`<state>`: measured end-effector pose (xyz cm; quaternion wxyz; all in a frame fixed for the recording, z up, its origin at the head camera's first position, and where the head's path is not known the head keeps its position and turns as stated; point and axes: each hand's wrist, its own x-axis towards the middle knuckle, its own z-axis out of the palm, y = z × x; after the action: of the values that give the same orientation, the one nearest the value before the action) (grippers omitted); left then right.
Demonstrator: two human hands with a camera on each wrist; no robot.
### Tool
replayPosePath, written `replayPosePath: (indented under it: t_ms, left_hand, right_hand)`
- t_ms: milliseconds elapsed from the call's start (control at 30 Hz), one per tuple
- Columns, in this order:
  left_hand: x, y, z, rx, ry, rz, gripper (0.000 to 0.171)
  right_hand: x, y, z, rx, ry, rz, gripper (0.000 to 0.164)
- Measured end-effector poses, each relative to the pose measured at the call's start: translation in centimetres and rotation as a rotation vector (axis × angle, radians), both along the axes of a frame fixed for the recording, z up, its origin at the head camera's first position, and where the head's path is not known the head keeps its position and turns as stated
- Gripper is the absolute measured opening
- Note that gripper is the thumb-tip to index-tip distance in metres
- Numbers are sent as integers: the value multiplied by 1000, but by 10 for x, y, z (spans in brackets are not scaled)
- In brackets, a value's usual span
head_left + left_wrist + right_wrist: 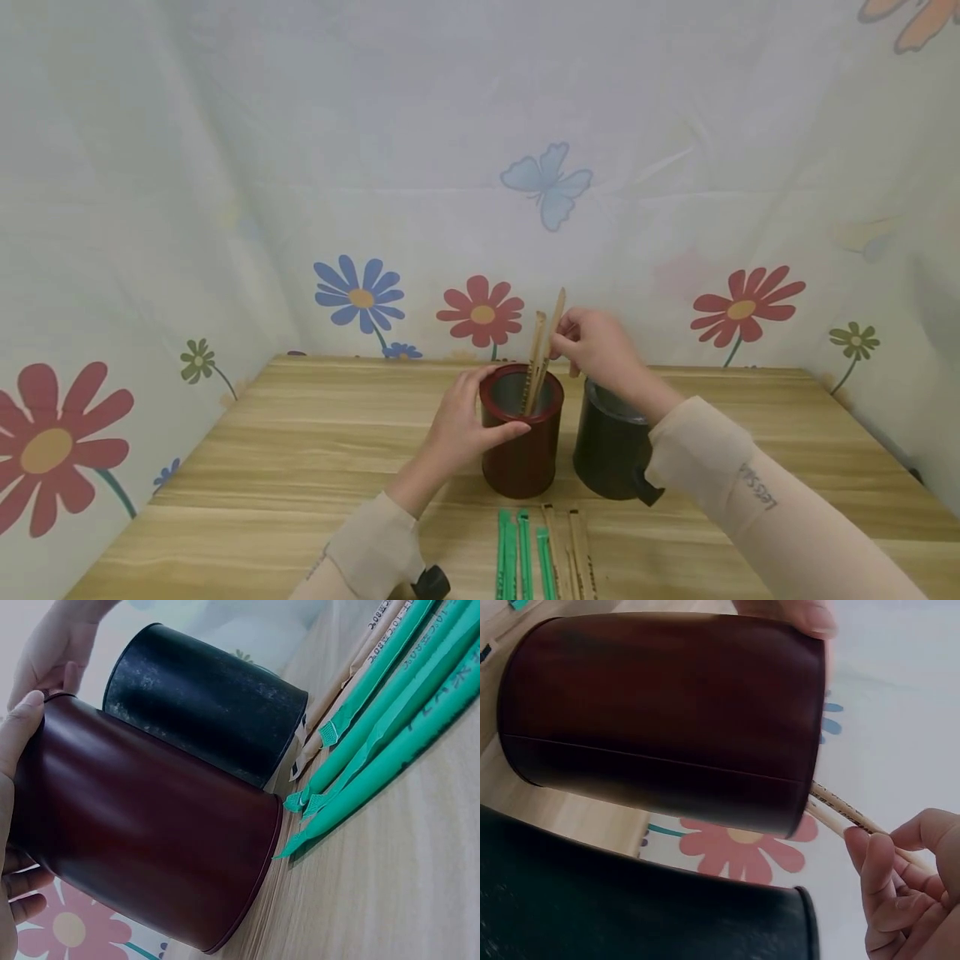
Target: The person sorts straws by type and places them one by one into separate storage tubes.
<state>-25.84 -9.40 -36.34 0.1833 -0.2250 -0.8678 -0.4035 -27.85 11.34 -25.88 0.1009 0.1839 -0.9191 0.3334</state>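
Observation:
A dark red cylindrical container (517,467) stands on the wooden table with its opening facing up. My left hand (459,417) grips it near the rim, thumb in front and fingers round the far side. Two brown paper-wrapped straws (536,342) lean out of its mouth. Above the rim, my right hand (596,342) pinches one wrapped straw (904,855) between thumb and fingers, its lower end inside the container. Just right of it stands a black cylindrical container (606,442), partly covered by my right forearm in the head view.
In front of the containers, several green wrapped straws (523,554) lie side by side with brown wrapped ones (576,550). A flowered cloth backdrop (420,208) hangs behind the wooden table (300,442). Small black devices sit at my wrists.

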Motion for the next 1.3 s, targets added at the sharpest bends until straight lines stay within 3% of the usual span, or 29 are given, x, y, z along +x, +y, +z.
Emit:
replayPosePath:
  t_ms: [200,733,967,1300]
  left_hand:
    - [0,1,0,6,5,5,84]
    - [2,1,0,7,-23,14,84]
    - [0,0,0,4,-18,12,85]
    - [0,0,0,2,10,6,84]
  right_hand:
    - [-2,-4,-7,66,-22,10,14]
    - [-3,-9,-13,140,-161,-72,17]
    - [0,-4,-10,100,-197,-56,19]
    - [11,8,5,-17,-128,-10,21]
